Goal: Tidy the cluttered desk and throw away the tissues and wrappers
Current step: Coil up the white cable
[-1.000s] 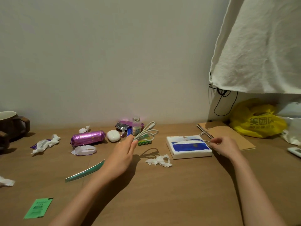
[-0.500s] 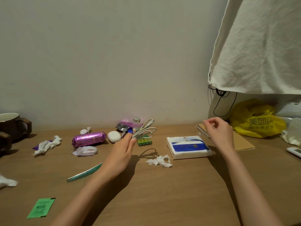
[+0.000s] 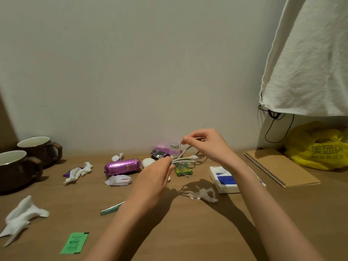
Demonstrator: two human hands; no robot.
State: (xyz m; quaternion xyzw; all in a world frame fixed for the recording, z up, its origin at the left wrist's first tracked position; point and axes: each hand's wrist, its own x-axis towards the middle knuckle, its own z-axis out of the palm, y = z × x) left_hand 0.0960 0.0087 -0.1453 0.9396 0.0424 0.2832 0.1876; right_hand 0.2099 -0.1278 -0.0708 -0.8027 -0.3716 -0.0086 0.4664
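Moved from the notebook [image 3: 280, 166] at 3 o'clock, the right hand [image 3: 209, 146] now pinches the white cable [image 3: 185, 161] just above the left hand [image 3: 150, 181], whose grip holds the coiled bundle over the bench [image 3: 188, 232]. Crumpled tissue [image 3: 204, 194] lies at 5 o'clock of the bundle, a purple wrapper [image 3: 122, 166] at 9 o'clock.

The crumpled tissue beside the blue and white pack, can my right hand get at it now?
Probably yes, once freed: the tissue lies uncovered on the desk near the right hand, nothing between. But that hand pinches the white cable, so it must let go first.
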